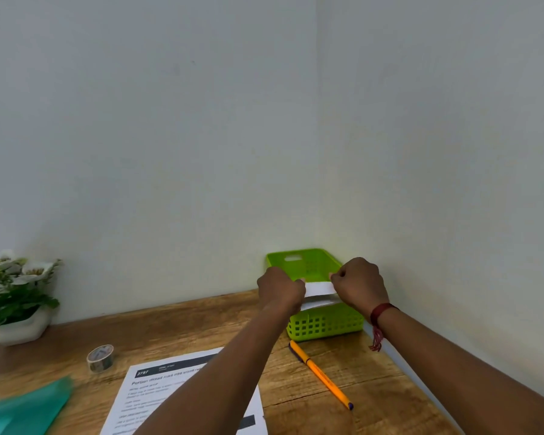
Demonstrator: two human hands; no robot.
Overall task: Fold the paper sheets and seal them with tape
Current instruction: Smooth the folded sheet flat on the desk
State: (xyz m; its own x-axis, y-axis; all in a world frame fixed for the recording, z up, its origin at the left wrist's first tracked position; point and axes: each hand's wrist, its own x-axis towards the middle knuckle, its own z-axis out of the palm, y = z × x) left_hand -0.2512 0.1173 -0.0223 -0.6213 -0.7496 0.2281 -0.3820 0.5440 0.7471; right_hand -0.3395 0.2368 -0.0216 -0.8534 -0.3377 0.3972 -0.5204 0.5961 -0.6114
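Above the green basket (324, 324) in the desk's far right corner, the left hand (280, 290) and right hand (360, 285) each pinch one end of a folded white paper (319, 288), fingers closed on it. Nearer lie an orange pen (321, 373), a printed sheet (145, 394), a tape roll (100, 357), a teal folder (25, 409) and a potted plant (16, 296).

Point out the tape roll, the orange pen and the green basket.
tape roll (100, 357), head view, on its outer side wall.
orange pen (322, 375), head view, mid-barrel.
green basket (325, 326), head view, on its near perforated wall.
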